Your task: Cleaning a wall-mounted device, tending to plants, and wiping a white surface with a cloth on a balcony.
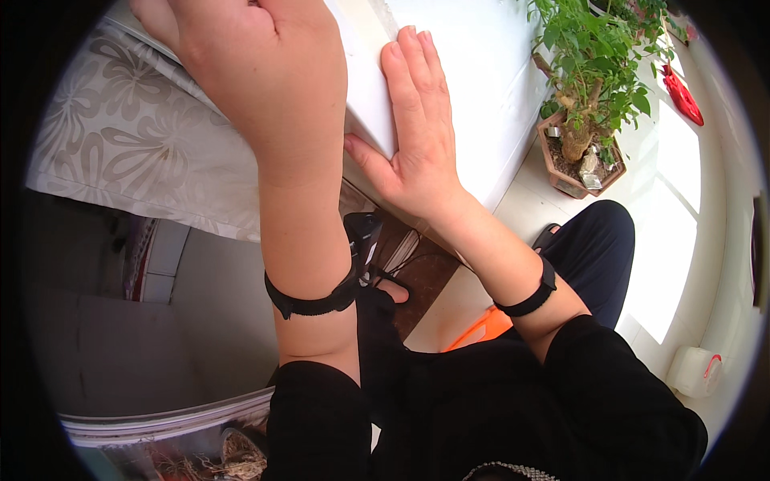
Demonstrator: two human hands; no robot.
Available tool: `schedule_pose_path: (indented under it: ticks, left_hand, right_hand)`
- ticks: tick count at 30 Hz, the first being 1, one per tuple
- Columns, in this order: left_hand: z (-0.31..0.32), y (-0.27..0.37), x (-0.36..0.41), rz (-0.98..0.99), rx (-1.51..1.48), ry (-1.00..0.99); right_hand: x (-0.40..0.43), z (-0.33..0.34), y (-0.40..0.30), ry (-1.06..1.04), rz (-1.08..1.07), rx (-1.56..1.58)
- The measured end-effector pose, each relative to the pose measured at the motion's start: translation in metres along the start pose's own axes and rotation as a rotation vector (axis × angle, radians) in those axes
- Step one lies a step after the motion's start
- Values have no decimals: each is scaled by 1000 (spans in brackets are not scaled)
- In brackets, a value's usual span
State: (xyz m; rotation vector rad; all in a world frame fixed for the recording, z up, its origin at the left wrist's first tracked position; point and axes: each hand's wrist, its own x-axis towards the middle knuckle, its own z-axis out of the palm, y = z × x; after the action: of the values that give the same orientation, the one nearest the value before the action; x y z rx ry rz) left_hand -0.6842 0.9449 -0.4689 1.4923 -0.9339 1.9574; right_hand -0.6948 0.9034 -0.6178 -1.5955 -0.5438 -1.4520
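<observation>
A white box-like object (367,90) with straight edges lies on a white surface before me. My right hand (419,120) rests on its near corner. The fingers stretch along its right side, while the thumb presses the near end. My left hand (264,78) is raised close to the camera, left of the box, and covers part of it. Its fingers run past the top edge of the picture, so what they hold or touch is hidden. Each forearm wears a black strap.
A patterned cloth (144,138) hangs at the left. On the right, a potted plant (577,174) stands on the tiled floor, with a red bag-like item (683,96) beyond it. A white plastic container (692,371) sits at lower right. Cables and an orange item (484,327) lie below my arms.
</observation>
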Motion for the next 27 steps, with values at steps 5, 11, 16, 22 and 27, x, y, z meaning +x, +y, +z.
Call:
schedule_pose_path:
  ticks: [5,11,16,22,27]
  left_hand:
    - [-29,12,-26,-139,-129,-270]
    - [-51,21,-71,-195,27,-404]
    - [-53,19,-92,-184,-21,-427]
    - [-66,37,-134,-251,16,-517]
    - [-80,50,-167,-299,-55,-528]
  right_hand:
    - [-12,-5,42,-188,-280,-635]
    - [-1,-6,16,-12,-263,-198]
    - [-16,-7,6,16,1,79]
    - [-57,-12,25,-35,13,44]
    - [-68,-19,28,-70,-18,70]
